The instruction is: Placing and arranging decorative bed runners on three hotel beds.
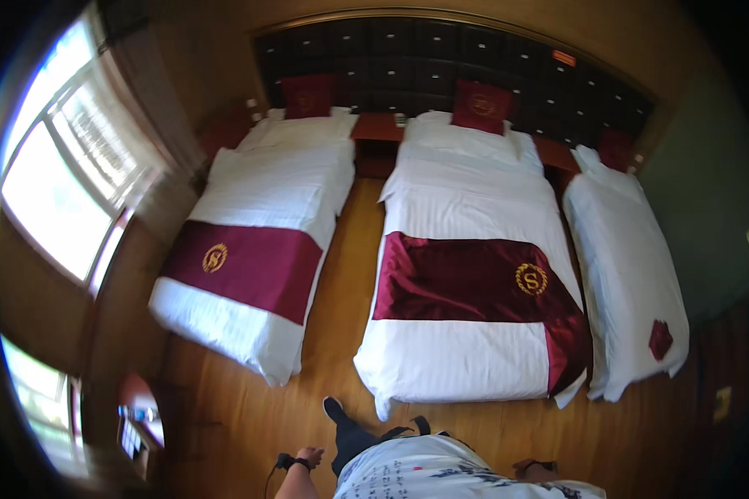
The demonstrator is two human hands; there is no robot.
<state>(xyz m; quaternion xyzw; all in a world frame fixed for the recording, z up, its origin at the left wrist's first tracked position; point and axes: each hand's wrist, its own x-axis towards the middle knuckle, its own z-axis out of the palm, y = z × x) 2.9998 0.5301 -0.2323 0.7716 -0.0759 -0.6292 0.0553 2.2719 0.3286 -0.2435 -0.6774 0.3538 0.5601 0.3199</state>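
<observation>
My left hand (312, 456) hangs low beside my body, with a dark band and a cabled device at the wrist. It appears to hold nothing, its fingers loosely bent. At the lower right my right hand (525, 468) hangs in shadow, partly behind my printed shirt; its fingers are unclear. Nearest in front is the middle bed (449, 368), made up in white, with a creased maroon bed runner (455, 277) whose right end hangs down over the side. On the left bed (268, 193), another maroon runner (262, 265) lies flatter. Both runners bear a gold emblem.
A narrow white bed (630, 249) stands at right with a small bunched maroon cloth (660, 340) on it. Maroon cushions (484, 106) lean at a tufted headboard (412, 56). A nightstand (377, 128) separates two beds. Wood floor (343, 299) runs between them; windows (56, 199) are at left.
</observation>
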